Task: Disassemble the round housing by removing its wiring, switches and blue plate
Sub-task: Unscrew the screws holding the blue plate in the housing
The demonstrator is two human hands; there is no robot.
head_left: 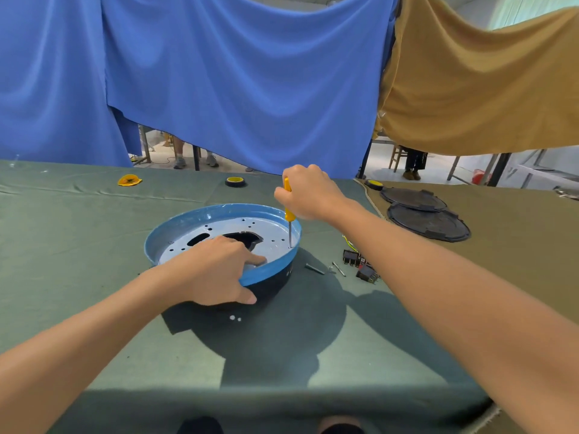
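In the middle of the frame the round housing sits on the green-covered desk. Its black wall shows only at the near right, below the blue plate. The plate lies in it like a shallow dish, with a raised blue rim and a pale floor.

The left hand grips the housing at the near rim. Its thumb is down on the outer black wall, and its fingers are over the rim with the forefinger laid on the plate's floor. Inside the dish, at the right, stands the shaft of a screwdriver, upright, its tip at the floor just inside the rim. The right hand is clamped round its yellow handle from above.

Two small white bits lie on the cloth just in front of the housing. To its right are two loose screws, then black switches partly hidden by the right forearm, with yellow-green wires behind them.

Farther right, on a brown cloth, two black round lids overlap. At the desk's far edge are a yellow-and-black tape roll, a second roll to the right, and a yellow scrap at the upper left. A blue curtain and a brown curtain hang behind.

The plate's floor has many small round holes, plus an oval cutout and a larger irregular one at its centre, both showing dark beneath.
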